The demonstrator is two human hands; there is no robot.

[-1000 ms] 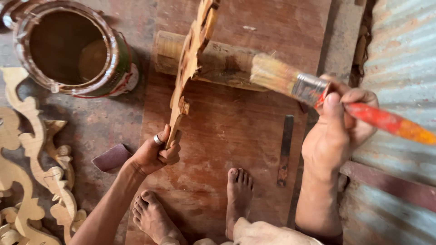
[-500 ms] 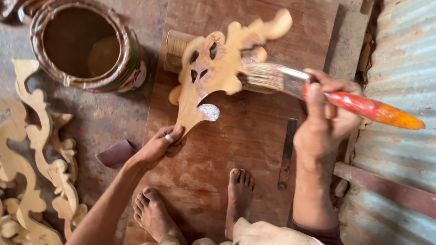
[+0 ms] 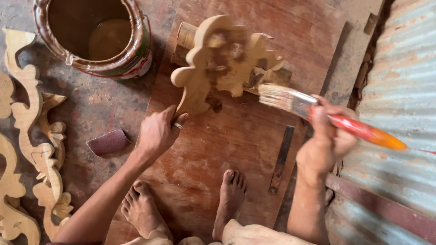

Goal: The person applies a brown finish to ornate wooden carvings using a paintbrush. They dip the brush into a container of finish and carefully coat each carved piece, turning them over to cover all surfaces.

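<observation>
Left hand [image 3: 156, 134] is gripping the stiff, light wooden carving [image 3: 218, 63] at its narrow lower stem; right hand [image 3: 324, 140] is clasping the paintbrush [image 3: 318, 111] beside it

Pale carved wooden scroll piece [image 3: 218, 63]: bare matt wood, showing dark wet-looking patches.
Reddish-brown wooden board [image 3: 236, 145]: looking worn, stained and dull.
Orange-handled paintbrush [image 3: 327, 115]: glossy handle, shining metal ferrule, pale bristles.
Round metal tin [image 3: 97, 36]: looking smeared with brown coating.
Corrugated metal sheet [image 3: 399, 72]: looking dull and rusty.
Maroon sandpaper piece [image 3: 108, 141]: looking rough.
</observation>
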